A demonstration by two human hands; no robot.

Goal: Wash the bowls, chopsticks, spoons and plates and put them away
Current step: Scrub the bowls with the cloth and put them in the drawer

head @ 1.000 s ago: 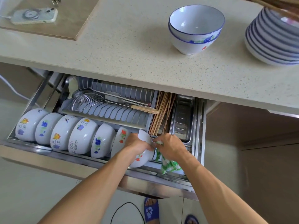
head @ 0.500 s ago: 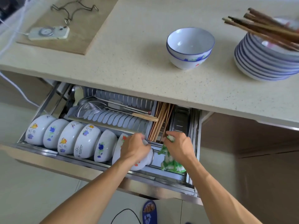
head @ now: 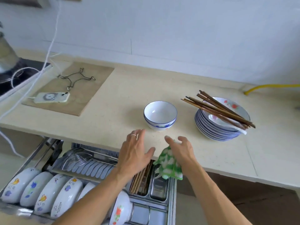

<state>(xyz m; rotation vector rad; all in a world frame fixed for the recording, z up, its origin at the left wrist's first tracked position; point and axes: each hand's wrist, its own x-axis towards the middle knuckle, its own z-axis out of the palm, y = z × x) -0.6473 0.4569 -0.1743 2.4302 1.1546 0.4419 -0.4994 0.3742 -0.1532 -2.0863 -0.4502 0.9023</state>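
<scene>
1. On the counter [head: 113, 120], two stacked blue-rimmed bowls [head: 160, 115] stand upright just beyond both hands, not touched by either.
2. Right of them sits a stack of plates [head: 215, 129] with a white spoon [head: 227, 123] and dark chopsticks [head: 219, 109] laid across the top.
3. The left hand [head: 135, 153] hangs above the counter edge, fingers straight and spread, holding nothing (a ring shows on one finger).
4. The right hand [head: 183, 151] has its fingers loosely extended, with a green-and-white cloth [head: 168, 164] under its palm; how it grips the cloth is hidden.
5. Below, the open drawer rack [head: 172, 200] holds flowered bowls [head: 43, 190] on edge, more chopsticks [head: 141, 179] and a wire skimmer [head: 76, 159].
</scene>
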